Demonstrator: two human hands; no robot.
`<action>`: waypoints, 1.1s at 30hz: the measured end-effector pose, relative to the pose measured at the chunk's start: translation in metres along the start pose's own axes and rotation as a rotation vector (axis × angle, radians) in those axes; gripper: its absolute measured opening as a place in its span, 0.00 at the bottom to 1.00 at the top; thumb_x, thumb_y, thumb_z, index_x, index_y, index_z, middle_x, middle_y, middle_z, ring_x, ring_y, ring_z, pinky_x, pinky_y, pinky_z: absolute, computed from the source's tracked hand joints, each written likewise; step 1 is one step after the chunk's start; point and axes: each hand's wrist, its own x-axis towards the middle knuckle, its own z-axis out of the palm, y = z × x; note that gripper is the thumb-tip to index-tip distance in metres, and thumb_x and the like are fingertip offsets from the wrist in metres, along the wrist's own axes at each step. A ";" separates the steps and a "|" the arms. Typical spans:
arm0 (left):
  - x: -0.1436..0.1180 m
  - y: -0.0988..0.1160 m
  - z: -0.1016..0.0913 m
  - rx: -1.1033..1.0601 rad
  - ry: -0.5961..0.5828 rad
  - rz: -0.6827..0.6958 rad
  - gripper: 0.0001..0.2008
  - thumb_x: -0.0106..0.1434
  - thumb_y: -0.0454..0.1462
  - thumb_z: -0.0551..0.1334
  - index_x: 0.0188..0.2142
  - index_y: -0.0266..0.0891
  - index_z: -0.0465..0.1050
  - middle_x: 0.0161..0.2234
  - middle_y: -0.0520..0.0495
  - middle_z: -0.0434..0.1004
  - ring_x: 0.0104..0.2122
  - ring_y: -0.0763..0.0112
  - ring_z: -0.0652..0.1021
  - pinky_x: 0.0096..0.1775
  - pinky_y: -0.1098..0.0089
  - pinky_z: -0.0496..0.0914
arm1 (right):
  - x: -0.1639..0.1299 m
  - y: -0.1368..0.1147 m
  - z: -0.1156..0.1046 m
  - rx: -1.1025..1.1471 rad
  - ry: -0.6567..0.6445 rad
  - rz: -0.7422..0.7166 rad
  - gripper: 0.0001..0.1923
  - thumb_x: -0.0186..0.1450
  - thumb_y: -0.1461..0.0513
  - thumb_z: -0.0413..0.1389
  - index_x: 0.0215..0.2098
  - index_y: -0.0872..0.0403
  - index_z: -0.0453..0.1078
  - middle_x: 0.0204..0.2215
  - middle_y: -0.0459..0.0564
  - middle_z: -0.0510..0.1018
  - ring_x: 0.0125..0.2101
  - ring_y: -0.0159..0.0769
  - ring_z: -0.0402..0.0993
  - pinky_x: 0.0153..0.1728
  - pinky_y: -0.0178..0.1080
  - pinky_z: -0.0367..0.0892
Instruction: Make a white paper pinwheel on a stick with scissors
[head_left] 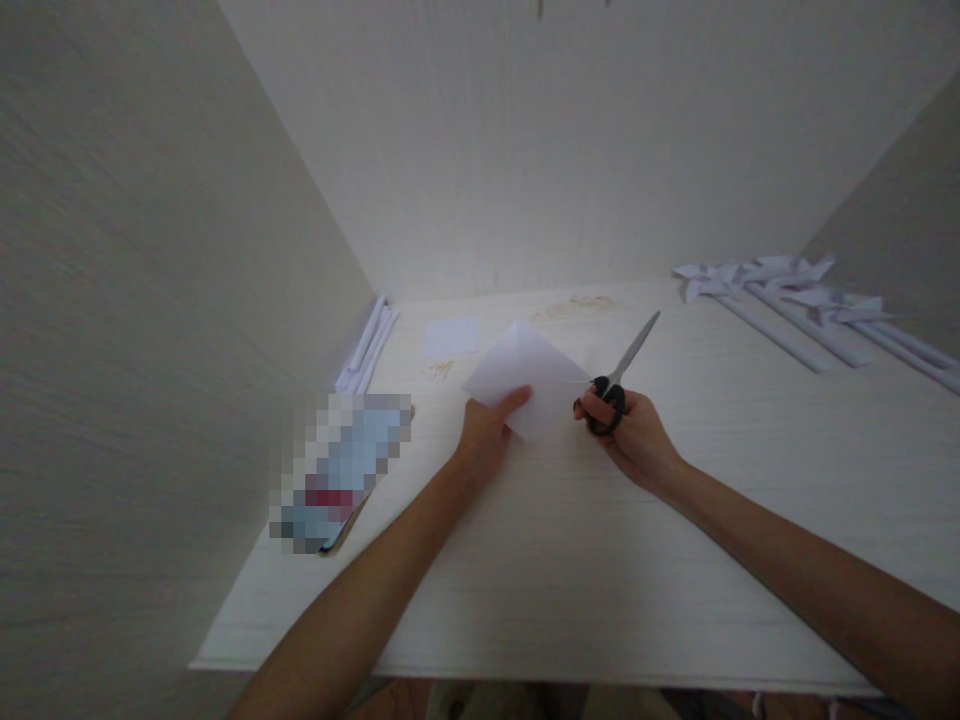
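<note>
We have open white tabletop [570,560] near us. A blurred flat packet [341,470] and white paper rolls [369,345] block our left wall side; folded white paper pinwheels on sticks [787,295] crowd the far right. A small white paper square [450,337] lies ahead.

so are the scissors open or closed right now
Closed: the scissors in the right hand show one single narrow blade line, no gap between blades. The left hand holds the paper.

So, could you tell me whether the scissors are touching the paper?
Cannot tell: in the head view the scissors sit right beside the paper, with no plain gap.
</note>
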 end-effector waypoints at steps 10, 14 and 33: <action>-0.012 -0.009 0.014 -0.104 0.192 0.020 0.15 0.44 0.31 0.65 0.35 0.36 0.70 0.35 0.46 0.76 0.37 0.68 0.75 0.43 0.66 0.67 | 0.000 0.005 0.001 -0.237 -0.058 -0.109 0.13 0.50 0.56 0.58 0.19 0.58 0.68 0.16 0.43 0.66 0.18 0.25 0.56 0.19 0.32 0.51; -0.009 -0.009 0.013 -0.106 0.257 0.041 0.12 0.45 0.31 0.65 0.32 0.36 0.70 0.35 0.45 0.76 0.35 0.69 0.75 0.41 0.67 0.68 | -0.004 -0.001 0.004 -0.321 -0.158 -0.059 0.13 0.48 0.55 0.59 0.22 0.58 0.69 0.17 0.44 0.68 0.19 0.27 0.60 0.20 0.33 0.54; -0.014 -0.009 0.012 0.366 0.063 0.154 0.19 0.42 0.34 0.67 0.37 0.36 0.71 0.38 0.44 0.75 0.38 0.66 0.75 0.45 0.64 0.66 | 0.004 0.007 -0.002 -0.147 -0.033 -0.081 0.11 0.49 0.57 0.59 0.19 0.57 0.65 0.15 0.42 0.65 0.18 0.25 0.56 0.20 0.32 0.51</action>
